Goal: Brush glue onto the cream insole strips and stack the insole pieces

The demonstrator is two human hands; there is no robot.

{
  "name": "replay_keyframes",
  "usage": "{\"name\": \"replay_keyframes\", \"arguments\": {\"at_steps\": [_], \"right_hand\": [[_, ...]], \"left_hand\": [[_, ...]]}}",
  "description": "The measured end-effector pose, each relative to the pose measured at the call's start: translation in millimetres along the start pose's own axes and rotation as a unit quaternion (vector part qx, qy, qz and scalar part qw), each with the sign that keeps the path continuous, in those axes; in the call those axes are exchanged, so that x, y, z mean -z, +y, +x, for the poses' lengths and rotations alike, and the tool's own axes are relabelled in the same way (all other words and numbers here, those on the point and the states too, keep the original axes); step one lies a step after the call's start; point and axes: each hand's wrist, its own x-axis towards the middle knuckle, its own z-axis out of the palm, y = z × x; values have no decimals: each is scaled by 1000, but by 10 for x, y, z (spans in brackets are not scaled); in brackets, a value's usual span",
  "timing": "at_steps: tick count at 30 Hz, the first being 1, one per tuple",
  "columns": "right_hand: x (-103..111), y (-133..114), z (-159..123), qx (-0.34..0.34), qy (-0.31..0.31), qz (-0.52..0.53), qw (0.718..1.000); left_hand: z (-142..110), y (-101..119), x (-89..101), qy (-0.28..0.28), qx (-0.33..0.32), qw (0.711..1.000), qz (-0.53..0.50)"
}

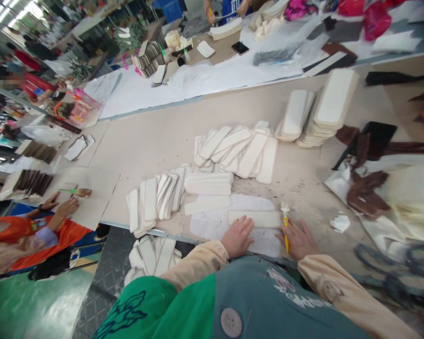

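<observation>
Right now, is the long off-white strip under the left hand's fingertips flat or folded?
Flat: the long off-white strip lies straight on the white paper sheet, no fold showing, left hand touching it.

A flat cream strip [259, 218] was laid crosswise on a pale sheet [266, 244], its near edge partly covered. A yellow-handled brush [286, 230] was held just beside the strip's right end, whitish head pointed forward.

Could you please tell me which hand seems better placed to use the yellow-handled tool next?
Probably the right hand: it holds the yellow-handled tool beside the white strip, while the left hand rests on that strip.
</observation>
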Motion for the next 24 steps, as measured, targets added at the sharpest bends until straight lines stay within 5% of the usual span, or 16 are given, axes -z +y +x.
{"name": "replay_keyframes", "arguments": {"at_steps": [2,5,11,16,22,24], "right_hand": [[-8,-4,-5,-1,3,-1,1000],[-20,0,-15,0,0,-4,1000],[1,31,-26,-4,-5,10,1000],[-14,73,37,-14,-1,66,998],[282,-3,203,-64,95,132,985],[492,95,391,-34,141,102,984]], "left_hand": [[124,73,-79,-32,-35,998,49],[168,-4,-136,-55,12,992,116],[-221,-343,-111,-63,69,983,159],[-275,-369,-60,-81,78,984,140],[9,-160,396,-86,141,984,66],[182,-55,623,-175,193,962,87]]}}
